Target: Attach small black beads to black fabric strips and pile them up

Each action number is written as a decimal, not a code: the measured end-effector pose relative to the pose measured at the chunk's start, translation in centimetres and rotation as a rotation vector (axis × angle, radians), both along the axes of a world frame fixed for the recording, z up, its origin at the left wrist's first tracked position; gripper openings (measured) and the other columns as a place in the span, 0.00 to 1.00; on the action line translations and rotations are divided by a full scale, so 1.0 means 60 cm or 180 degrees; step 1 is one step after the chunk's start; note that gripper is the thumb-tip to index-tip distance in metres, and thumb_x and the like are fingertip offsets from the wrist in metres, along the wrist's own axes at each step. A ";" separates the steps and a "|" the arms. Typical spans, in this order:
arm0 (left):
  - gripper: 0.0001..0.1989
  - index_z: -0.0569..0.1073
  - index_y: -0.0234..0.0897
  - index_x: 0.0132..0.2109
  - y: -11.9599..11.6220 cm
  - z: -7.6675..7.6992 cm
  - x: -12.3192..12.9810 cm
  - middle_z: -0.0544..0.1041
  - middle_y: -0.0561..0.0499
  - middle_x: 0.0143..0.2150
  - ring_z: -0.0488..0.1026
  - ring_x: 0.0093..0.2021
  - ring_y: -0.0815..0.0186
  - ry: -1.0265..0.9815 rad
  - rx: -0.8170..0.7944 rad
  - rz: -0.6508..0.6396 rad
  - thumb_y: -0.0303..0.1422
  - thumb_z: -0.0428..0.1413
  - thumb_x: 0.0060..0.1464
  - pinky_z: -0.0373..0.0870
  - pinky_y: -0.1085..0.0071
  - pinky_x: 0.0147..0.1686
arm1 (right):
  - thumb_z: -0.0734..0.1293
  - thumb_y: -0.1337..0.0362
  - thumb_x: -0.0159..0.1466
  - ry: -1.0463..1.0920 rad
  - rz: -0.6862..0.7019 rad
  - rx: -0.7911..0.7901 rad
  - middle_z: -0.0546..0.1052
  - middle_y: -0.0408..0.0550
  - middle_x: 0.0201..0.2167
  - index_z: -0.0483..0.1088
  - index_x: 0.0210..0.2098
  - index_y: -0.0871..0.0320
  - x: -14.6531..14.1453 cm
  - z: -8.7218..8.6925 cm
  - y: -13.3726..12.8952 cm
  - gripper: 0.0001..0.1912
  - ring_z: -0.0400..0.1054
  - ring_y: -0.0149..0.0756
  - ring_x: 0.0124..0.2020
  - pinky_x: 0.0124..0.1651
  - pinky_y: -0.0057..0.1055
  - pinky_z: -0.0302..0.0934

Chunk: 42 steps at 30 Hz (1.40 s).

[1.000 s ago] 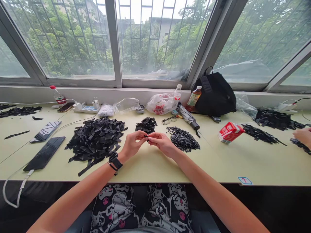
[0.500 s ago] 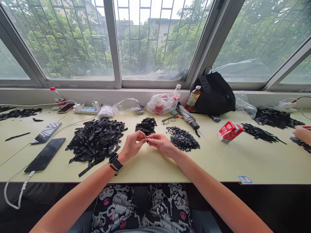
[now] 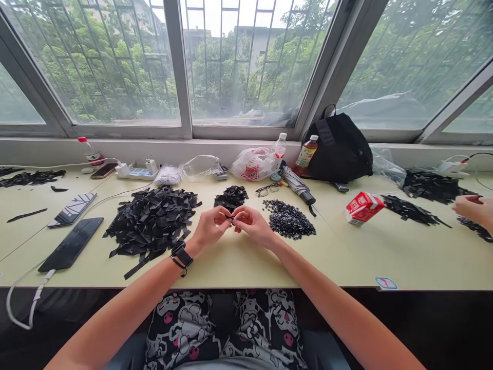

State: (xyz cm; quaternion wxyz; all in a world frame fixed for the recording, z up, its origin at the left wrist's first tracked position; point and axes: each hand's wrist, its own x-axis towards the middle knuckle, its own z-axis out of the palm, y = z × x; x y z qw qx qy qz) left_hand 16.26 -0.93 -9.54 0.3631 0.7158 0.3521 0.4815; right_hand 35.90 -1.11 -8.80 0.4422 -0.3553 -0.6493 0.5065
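My left hand [image 3: 210,227] and my right hand [image 3: 254,226] meet over the table, fingertips pinched together. Between them is a small black strip [image 3: 230,217], mostly covered by the fingers; whether a second small part is on it I cannot tell. A small heap of black pieces [image 3: 231,197] lies just beyond my fingertips. Left of my left hand spreads a large pile of short black fabric-like strips [image 3: 152,221]. Small shiny black plastic-looking pieces [image 3: 291,221] form a heap to the right of my right hand.
Two phones [image 3: 72,244] [image 3: 72,210] lie at the left, one with a cable. Behind are glasses [image 3: 267,190], a folded umbrella [image 3: 297,186], a plastic bag [image 3: 252,164], bottles [image 3: 307,153] and a black backpack [image 3: 339,149]. A red carton [image 3: 364,207] stands right, near another person's hand [image 3: 475,208].
My fingers have shifted slightly around the black strip, with the right fingers more bent. The other person's hand has come further into view at the right.
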 end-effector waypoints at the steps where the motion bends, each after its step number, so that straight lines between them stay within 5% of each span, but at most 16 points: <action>1: 0.07 0.75 0.38 0.42 -0.002 0.002 0.001 0.82 0.50 0.31 0.82 0.33 0.61 0.0044 0.0008 0.0031 0.36 0.62 0.59 0.77 0.68 0.35 | 0.75 0.55 0.60 0.0004 -0.0007 0.0025 0.77 0.44 0.30 0.74 0.41 0.54 0.000 0.000 0.000 0.14 0.73 0.35 0.28 0.37 0.36 0.68; 6: 0.09 0.75 0.40 0.43 -0.006 0.025 -0.009 0.73 0.57 0.20 0.71 0.20 0.66 0.0665 0.0385 0.0761 0.41 0.58 0.63 0.63 0.71 0.24 | 0.70 0.62 0.60 -0.0154 0.0002 0.0148 0.76 0.44 0.29 0.75 0.34 0.54 0.001 -0.007 0.004 0.04 0.71 0.35 0.27 0.35 0.35 0.68; 9: 0.10 0.77 0.42 0.39 -0.009 0.047 -0.036 0.75 0.54 0.22 0.70 0.21 0.65 0.1440 0.0673 0.1060 0.42 0.57 0.64 0.59 0.70 0.25 | 0.70 0.61 0.62 -0.0426 -0.0332 0.0513 0.80 0.50 0.43 0.78 0.43 0.53 0.002 -0.015 0.006 0.11 0.75 0.40 0.37 0.44 0.40 0.70; 13: 0.07 0.79 0.43 0.40 -0.018 0.073 -0.095 0.82 0.48 0.32 0.77 0.31 0.57 0.2456 0.0771 0.1273 0.39 0.60 0.59 0.62 0.68 0.29 | 0.69 0.61 0.64 -0.1015 -0.0659 0.1089 0.73 0.53 0.62 0.77 0.50 0.49 0.011 -0.021 0.012 0.15 0.75 0.41 0.41 0.45 0.43 0.70; 18: 0.06 0.79 0.39 0.37 -0.029 0.095 -0.159 0.82 0.40 0.38 0.77 0.42 0.47 0.3570 0.0654 0.1499 0.30 0.66 0.49 0.67 0.64 0.37 | 0.67 0.64 0.66 -0.1524 -0.0740 0.1451 0.78 0.51 0.43 0.77 0.40 0.52 0.022 -0.019 0.017 0.06 0.72 0.39 0.34 0.38 0.38 0.67; 23: 0.09 0.78 0.36 0.39 -0.025 0.095 -0.183 0.80 0.38 0.39 0.78 0.38 0.50 0.4174 0.0053 0.1512 0.22 0.56 0.53 0.65 0.65 0.35 | 0.64 0.67 0.69 -0.1846 -0.0734 0.1695 0.79 0.48 0.39 0.76 0.40 0.53 0.035 -0.011 0.021 0.08 0.73 0.38 0.34 0.39 0.35 0.65; 30: 0.06 0.77 0.39 0.40 -0.017 0.100 -0.214 0.83 0.43 0.39 0.79 0.37 0.54 0.3445 0.0166 0.1688 0.27 0.55 0.57 0.63 0.68 0.33 | 0.64 0.67 0.68 -0.2783 -0.1480 0.1810 0.80 0.48 0.38 0.75 0.39 0.54 0.138 0.028 0.048 0.07 0.73 0.37 0.34 0.38 0.31 0.60; 34: 0.06 0.77 0.39 0.41 -0.015 0.116 -0.219 0.83 0.46 0.37 0.79 0.38 0.57 0.2632 0.0425 0.1772 0.30 0.55 0.59 0.67 0.69 0.37 | 0.67 0.63 0.66 -0.3589 -0.1699 0.1569 0.80 0.49 0.39 0.76 0.38 0.55 0.189 0.022 0.054 0.05 0.73 0.41 0.38 0.38 0.31 0.57; 38: 0.08 0.78 0.38 0.43 -0.011 0.127 -0.202 0.84 0.46 0.38 0.81 0.38 0.58 0.2007 0.0623 0.1720 0.32 0.54 0.61 0.71 0.68 0.42 | 0.66 0.63 0.67 -0.3715 -0.1549 0.1314 0.80 0.50 0.42 0.76 0.40 0.55 0.197 0.004 0.051 0.06 0.73 0.40 0.40 0.41 0.31 0.58; 42: 0.09 0.79 0.39 0.42 0.001 0.122 -0.196 0.84 0.46 0.37 0.81 0.38 0.57 0.2067 0.0472 0.1629 0.31 0.55 0.58 0.71 0.66 0.41 | 0.63 0.67 0.68 -0.3654 -0.1488 0.1209 0.79 0.49 0.40 0.75 0.35 0.55 0.191 -0.003 0.049 0.08 0.72 0.37 0.36 0.41 0.30 0.57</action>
